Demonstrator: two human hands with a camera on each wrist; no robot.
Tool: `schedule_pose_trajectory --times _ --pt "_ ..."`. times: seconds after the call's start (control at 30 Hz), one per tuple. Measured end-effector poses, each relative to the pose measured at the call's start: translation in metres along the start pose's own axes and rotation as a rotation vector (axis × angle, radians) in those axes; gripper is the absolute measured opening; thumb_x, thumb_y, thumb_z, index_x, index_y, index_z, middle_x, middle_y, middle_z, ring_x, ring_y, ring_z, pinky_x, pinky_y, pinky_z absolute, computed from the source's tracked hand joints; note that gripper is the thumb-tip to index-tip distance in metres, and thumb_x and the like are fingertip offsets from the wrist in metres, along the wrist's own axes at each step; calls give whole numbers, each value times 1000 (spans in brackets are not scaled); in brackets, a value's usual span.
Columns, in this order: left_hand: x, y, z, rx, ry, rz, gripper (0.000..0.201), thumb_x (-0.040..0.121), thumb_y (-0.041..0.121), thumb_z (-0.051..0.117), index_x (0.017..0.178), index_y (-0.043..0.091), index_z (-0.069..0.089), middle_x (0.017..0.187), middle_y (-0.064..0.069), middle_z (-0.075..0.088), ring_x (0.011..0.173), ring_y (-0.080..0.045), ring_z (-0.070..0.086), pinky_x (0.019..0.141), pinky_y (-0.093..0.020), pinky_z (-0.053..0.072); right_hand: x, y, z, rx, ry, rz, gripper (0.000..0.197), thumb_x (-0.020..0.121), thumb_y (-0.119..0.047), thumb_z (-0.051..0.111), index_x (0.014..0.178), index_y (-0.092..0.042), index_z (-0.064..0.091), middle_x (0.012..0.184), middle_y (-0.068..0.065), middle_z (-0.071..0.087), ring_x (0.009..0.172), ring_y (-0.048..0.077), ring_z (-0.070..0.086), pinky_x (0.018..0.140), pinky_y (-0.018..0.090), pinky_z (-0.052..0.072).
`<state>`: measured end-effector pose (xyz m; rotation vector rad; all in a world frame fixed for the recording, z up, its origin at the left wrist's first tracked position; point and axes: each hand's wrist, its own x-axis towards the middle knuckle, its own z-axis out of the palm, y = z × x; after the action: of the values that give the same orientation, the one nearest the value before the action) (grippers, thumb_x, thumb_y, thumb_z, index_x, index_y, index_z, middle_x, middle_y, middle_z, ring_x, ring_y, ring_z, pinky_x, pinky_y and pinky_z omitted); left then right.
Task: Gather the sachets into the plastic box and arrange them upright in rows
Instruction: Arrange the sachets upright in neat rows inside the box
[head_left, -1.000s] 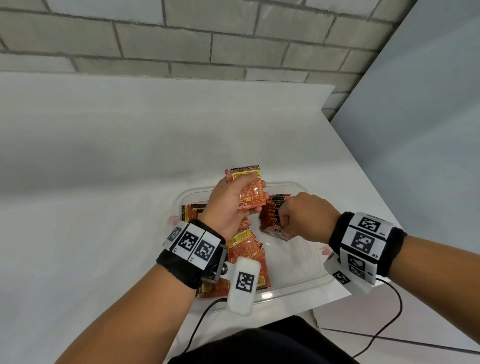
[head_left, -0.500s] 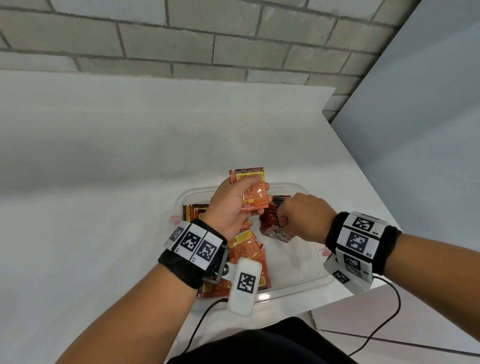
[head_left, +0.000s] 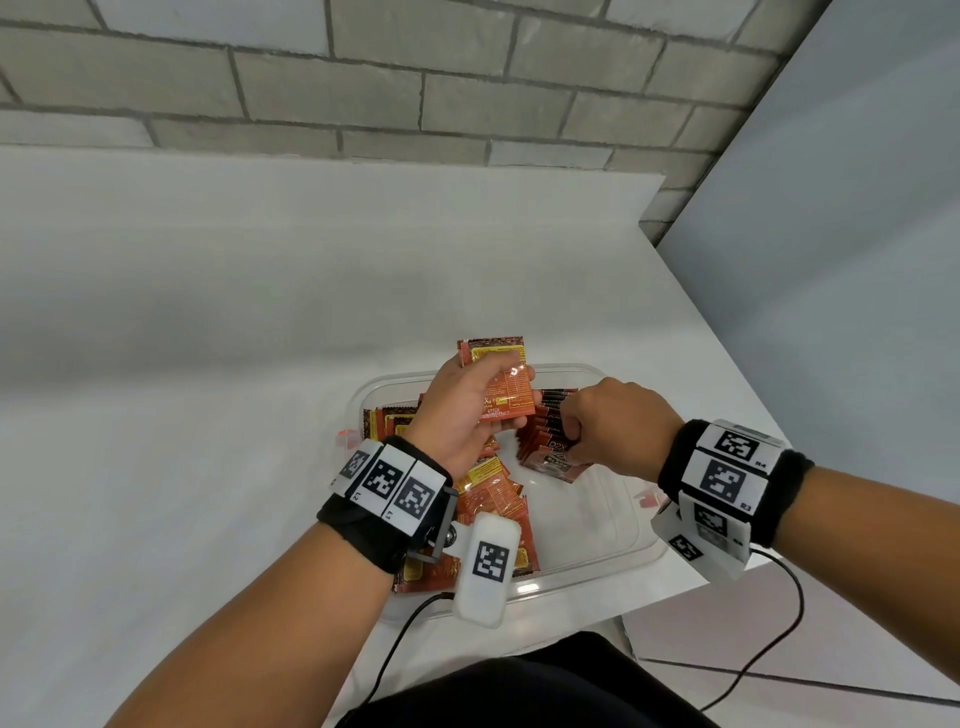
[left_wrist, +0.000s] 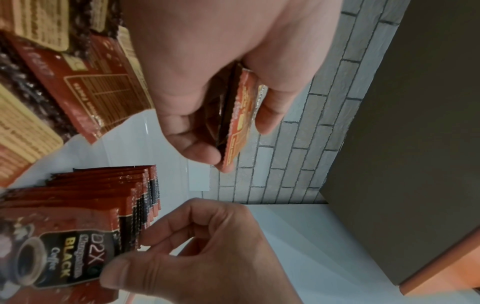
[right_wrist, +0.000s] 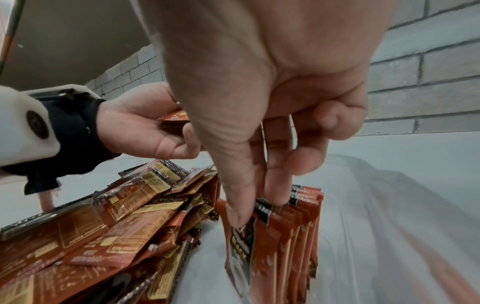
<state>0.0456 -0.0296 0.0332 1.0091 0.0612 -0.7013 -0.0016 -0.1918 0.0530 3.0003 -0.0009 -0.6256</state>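
Observation:
A clear plastic box (head_left: 597, 564) sits at the table's near right corner. My left hand (head_left: 467, 405) grips a small stack of red-orange sachets (head_left: 501, 384) above the box; the stack (left_wrist: 235, 121) shows edge-on between thumb and fingers in the left wrist view. My right hand (head_left: 608, 426) pinches the front of an upright row of sachets (head_left: 550, 441) at the box's far side. In the right wrist view its thumb and fingers (right_wrist: 241, 205) hold the top edge of the row (right_wrist: 285, 236). A loose heap of sachets (right_wrist: 116, 222) fills the box's left half.
The white table (head_left: 208, 364) stretches left and back to a grey brick wall (head_left: 415, 88). A grey panel (head_left: 831, 260) rises past the table's right edge. The box's right half (head_left: 587, 509) has a bare floor. Cables hang from both wristbands near my lap.
My left hand has drifted slightly right with its stack, closer to the right hand. The right hand stays on the upright row.

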Motion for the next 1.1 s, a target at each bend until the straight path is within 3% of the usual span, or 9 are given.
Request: schedule_pose_trajectory --times 0.2,0.4,0.53,0.63,0.8,1.0,1.1 --pt "1 0 1 -58 16 -5 11 96 8 42 99 4 52 84 -12 68 70 -25 69 55 -30 50 -5 4 -6 74 4 -2 15 80 -23 66 95 -21 61 86 -5 58 74 17 54 51 23 34" --pt "1 -2 1 -45 21 -10 24 96 8 46 116 -3 50 91 -16 67 75 -26 71 57 -30 54 -7 -2 -3 14 -63 -18 23 80 -31 70 85 -22 50 81 -4 51 71 17 49 49 23 29" --pt "1 -2 0 -38 24 -6 16 95 8 47 106 0 54 83 -12 69 73 -25 70 56 -30 53 -10 -6 -4 5 -97 -47 20 82 -29 68 84 -19 52 80 -3 52 69 16 50 50 22 32" --pt "0 -1 0 -25 22 1 11 95 8 47 97 3 56 77 -9 70 72 -24 70 56 -30 52 -14 -15 -3 -3 -169 -128 19 83 -30 68 87 -13 59 81 0 58 72 18 52 58 26 42" --pt "0 -1 1 -27 18 4 10 95 8 47 100 4 56 83 -10 70 73 -25 70 56 -31 52 -14 -32 4 -94 -301 -195 41 77 -45 72 100 -13 59 89 0 61 79 18 57 74 33 54" --pt "-1 1 0 -28 9 -3 16 95 9 46 107 1 53 89 -12 68 76 -26 69 57 -31 51 -9 -43 3 -226 -348 -197 40 80 -44 70 100 -13 56 78 -2 49 74 18 51 67 30 49" --pt "-1 2 0 -34 11 -8 16 95 9 47 107 2 53 91 -13 67 77 -27 69 56 -31 51 -7 -41 1 -229 -322 -179 32 83 -37 68 102 -14 58 80 -2 48 75 18 51 73 31 53"
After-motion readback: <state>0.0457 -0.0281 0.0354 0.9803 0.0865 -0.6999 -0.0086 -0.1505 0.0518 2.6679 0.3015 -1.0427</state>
